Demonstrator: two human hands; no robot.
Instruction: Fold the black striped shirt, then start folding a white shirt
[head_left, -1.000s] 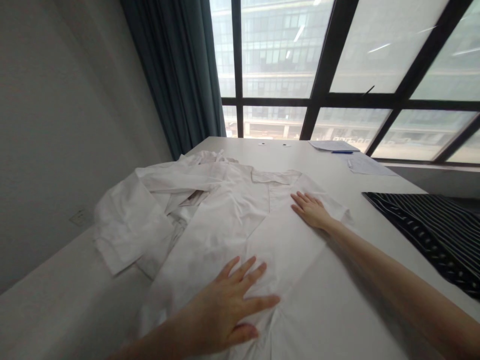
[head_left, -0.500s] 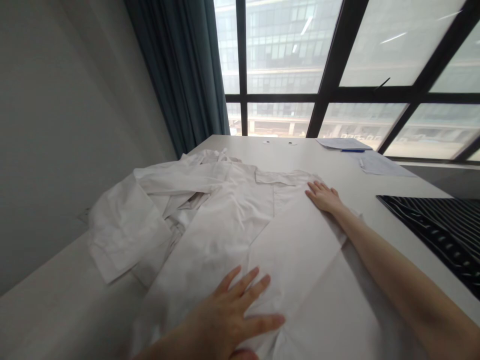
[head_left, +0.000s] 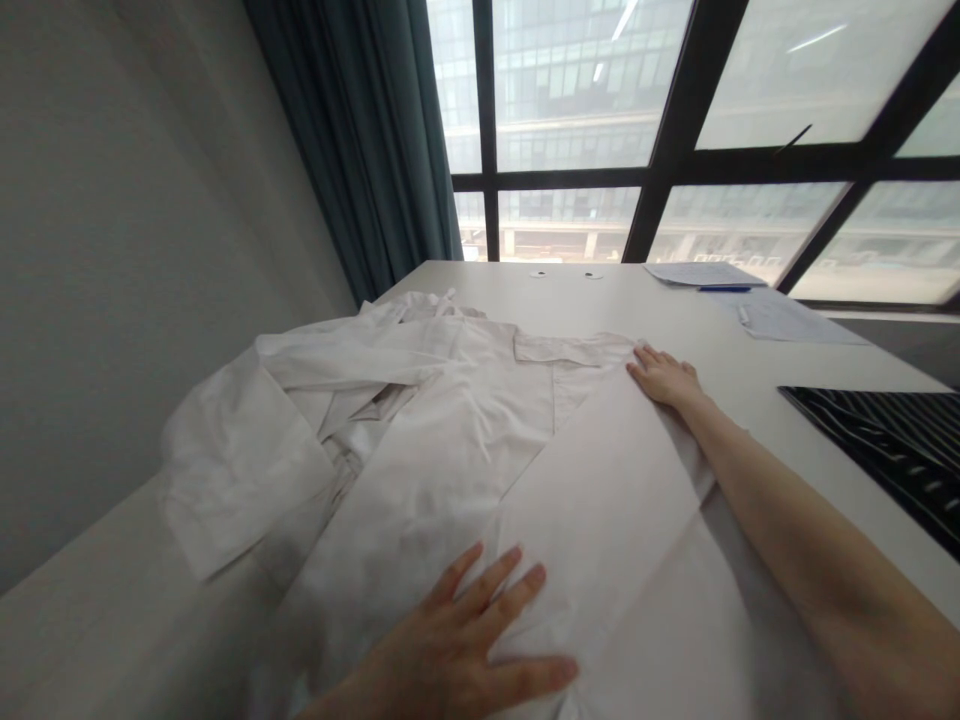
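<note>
A white garment with a collar band and long sleeves, like a lab coat (head_left: 442,470), lies spread over the table, its right side folded inward across the front. My left hand (head_left: 469,635) rests palm down on the lower front, fingers spread. Farther up, my right hand (head_left: 664,378) lies flat on the folded edge near the right end of the collar, fingers stretched out. One sleeve (head_left: 240,470) is bent out to the left with its cuff toward me. The coat's lower hem is out of view.
A black striped cloth (head_left: 892,440) lies on the white table (head_left: 750,375) at right. Papers (head_left: 795,318) and a blue pen (head_left: 724,289) are at the far right. A wall and a dark blue curtain (head_left: 375,150) border the left; windows stand behind the table.
The view has shifted slightly, so the papers and striped cloth appear farther right. Both hands stay on the coat in nearly the same places, still flat.
</note>
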